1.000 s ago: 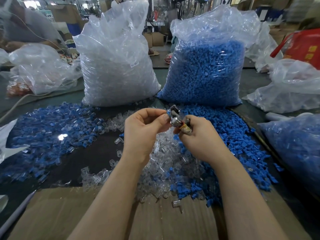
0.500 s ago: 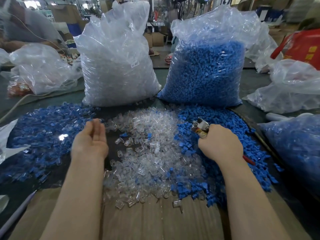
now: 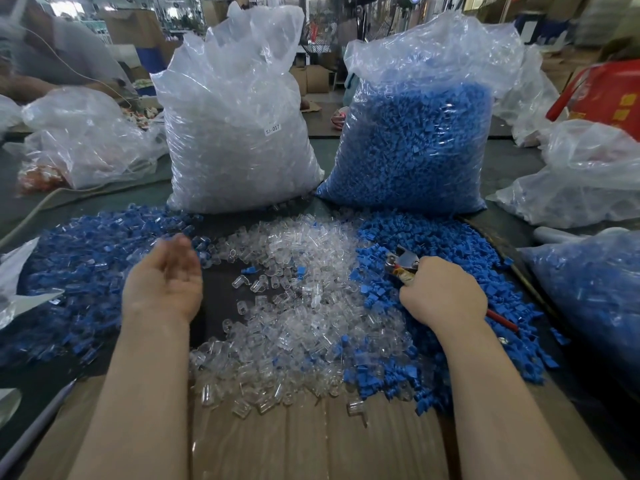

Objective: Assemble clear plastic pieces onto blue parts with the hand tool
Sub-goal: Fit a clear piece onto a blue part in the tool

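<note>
Head view: right hand [image 3: 441,294] round red-handled hand tool [image 3: 401,266] over blue parts [image 3: 450,244]; left hand [image 3: 166,275] slack, palm up.

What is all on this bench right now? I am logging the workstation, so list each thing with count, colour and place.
Clear-piece bag: one, transparent, rear centre-left.
Blue-part bag: one, blue contents, rear centre-right.
Clear pieces pile: many, clear, centre.
Blue parts pile: many, blue, right.
Assembled pile: many, blue with clear, left.
Cardboard: one sheet, brown, front.
Other bags: several, clear, at both sides.
Hand tool: one, metal, red handle, in right hand.
Left hand: palm up, over the assembled pile's edge.
Right hand: grips the tool.
</note>
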The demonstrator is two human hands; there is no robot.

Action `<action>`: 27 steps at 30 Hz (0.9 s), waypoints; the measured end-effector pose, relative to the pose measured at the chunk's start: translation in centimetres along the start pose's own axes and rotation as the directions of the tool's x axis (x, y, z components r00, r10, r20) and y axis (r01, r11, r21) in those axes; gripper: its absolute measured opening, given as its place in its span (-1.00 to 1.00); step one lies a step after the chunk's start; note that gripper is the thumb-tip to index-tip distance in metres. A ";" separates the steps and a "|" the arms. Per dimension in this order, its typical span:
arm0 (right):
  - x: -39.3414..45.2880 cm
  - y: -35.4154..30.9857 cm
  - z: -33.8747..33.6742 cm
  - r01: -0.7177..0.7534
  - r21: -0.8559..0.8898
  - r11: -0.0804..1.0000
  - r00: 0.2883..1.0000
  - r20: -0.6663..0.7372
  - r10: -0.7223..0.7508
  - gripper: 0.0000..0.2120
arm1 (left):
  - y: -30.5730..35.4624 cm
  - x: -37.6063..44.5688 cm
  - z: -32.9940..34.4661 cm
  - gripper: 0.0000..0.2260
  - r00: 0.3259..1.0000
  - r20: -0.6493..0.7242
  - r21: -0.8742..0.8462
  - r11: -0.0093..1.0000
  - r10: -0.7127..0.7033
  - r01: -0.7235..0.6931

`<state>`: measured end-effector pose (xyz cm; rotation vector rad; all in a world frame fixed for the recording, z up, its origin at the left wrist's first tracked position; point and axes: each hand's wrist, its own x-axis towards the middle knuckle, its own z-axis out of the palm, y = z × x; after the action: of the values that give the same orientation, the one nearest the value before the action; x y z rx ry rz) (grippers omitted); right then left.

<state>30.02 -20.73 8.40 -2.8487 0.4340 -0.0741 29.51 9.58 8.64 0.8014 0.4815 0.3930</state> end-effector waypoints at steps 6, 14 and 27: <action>0.0 -0.1 -0.1 -0.003 -0.013 1.000 0.999 0.038 0.003 -0.80 | -2.0 -1.9 2.7 -0.92 0.972 0.234 0.786 0.589 -0.007 -0.185; -0.1 0.0 -0.4 0.008 -0.011 1.000 0.998 0.069 -0.007 -0.82 | -3.7 -1.9 2.7 -0.84 0.944 0.326 0.929 -0.201 0.044 -0.311; 0.1 -0.2 -1.1 0.066 0.137 0.988 0.998 0.006 -0.068 -0.80 | -4.0 -3.1 3.9 -0.88 0.889 0.448 0.872 0.171 0.097 -0.458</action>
<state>30.06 -20.87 9.46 -2.7270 0.3181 -0.0967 29.68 3.18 8.81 2.2508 0.2270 0.2625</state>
